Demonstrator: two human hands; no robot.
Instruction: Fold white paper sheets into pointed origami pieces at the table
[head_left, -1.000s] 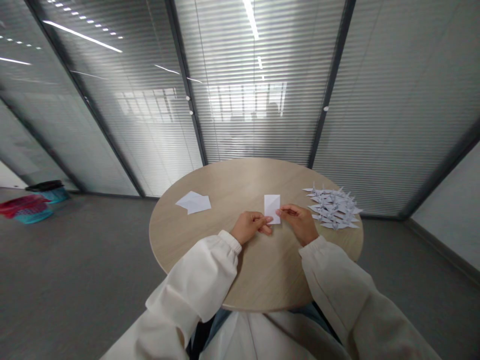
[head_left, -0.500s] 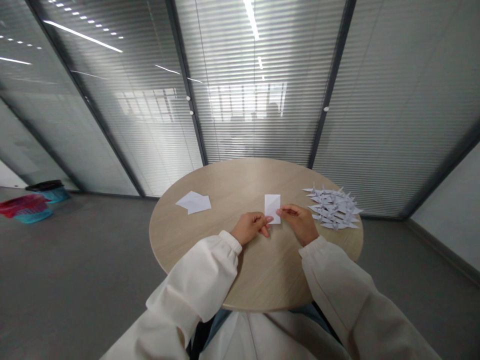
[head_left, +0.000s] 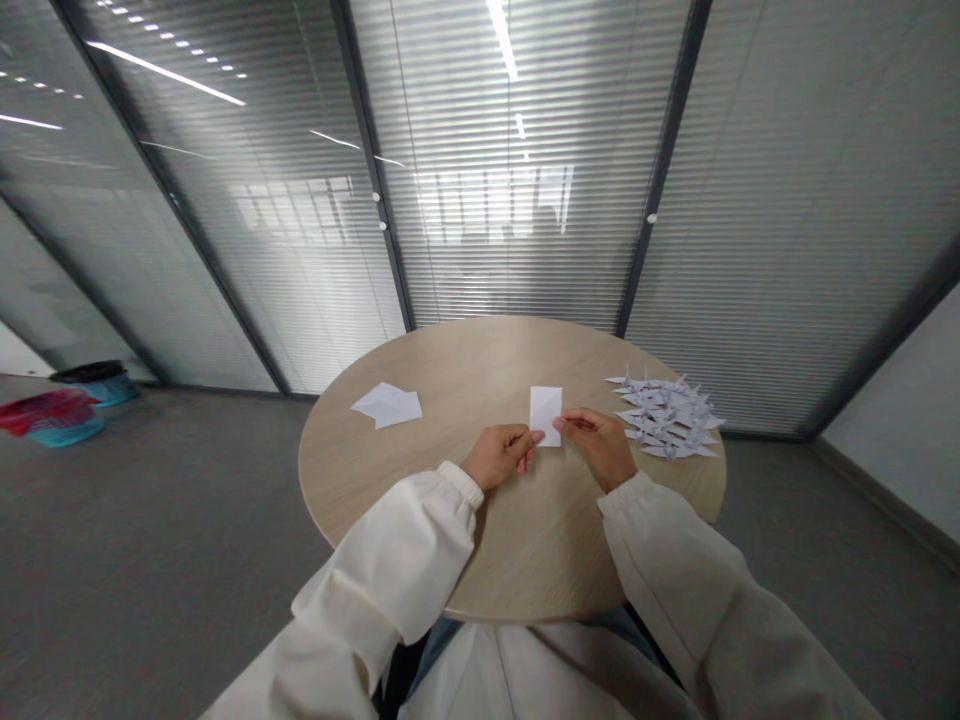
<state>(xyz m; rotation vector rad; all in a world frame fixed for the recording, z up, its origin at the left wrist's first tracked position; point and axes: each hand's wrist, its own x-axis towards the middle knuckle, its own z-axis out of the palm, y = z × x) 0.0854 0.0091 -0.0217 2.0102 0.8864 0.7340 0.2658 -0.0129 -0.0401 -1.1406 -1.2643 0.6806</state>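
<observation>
A small white folded paper [head_left: 545, 410] lies on the round wooden table [head_left: 465, 365] in front of me. My left hand [head_left: 502, 455] pinches its near left corner with closed fingers. My right hand [head_left: 600, 445] pinches its near right corner, fingers curled together. Both arms wear cream sleeves. A pile of several folded white paper cranes [head_left: 667, 418] lies just right of my right hand. A few flat white sheets [head_left: 388, 404] lie on the table to the left.
Glass walls with blinds [head_left: 510, 170] stand behind the table. On the grey floor at the far left are a red basket [head_left: 45, 412] and a teal bin [head_left: 101, 380].
My left fingers have shifted slightly along the paper's near edge, and the paper has moved a touch to the right. The right hand stays nearly still.
</observation>
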